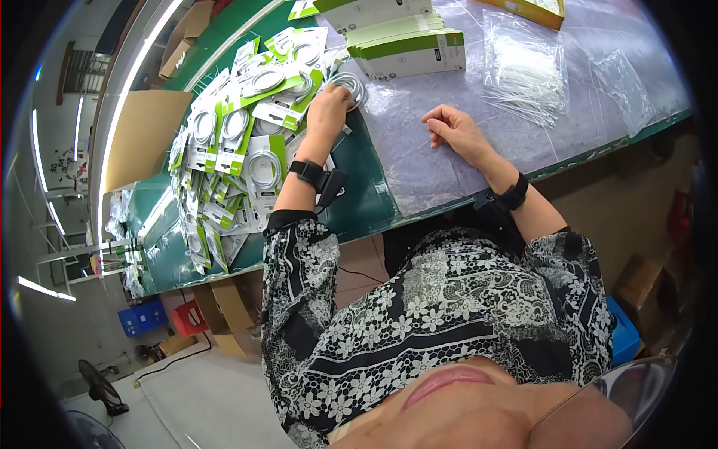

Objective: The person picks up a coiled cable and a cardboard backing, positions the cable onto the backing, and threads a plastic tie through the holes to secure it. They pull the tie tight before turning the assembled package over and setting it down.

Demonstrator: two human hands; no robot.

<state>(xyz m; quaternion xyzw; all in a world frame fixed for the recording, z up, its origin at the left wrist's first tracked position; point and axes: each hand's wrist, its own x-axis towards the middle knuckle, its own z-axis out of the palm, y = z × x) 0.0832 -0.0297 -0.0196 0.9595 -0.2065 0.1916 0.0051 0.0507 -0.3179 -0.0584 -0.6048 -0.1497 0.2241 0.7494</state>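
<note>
My left hand is closed at the edge of a coiled white cable, its fingertips partly hidden from above. Beside it spreads a large heap of white coiled cables on green-and-white cards. Over the grey-violet mat, my right hand is loosely bent, with thumb and forefinger apart and nothing visible in it. Beyond the hands stands a row of packed green-and-white cards or flat boxes.
A clear bag of thin white ties lies on the mat, with crumpled clear plastic to its right. A yellow tray sits at the far edge. The green table's front edge runs before my body.
</note>
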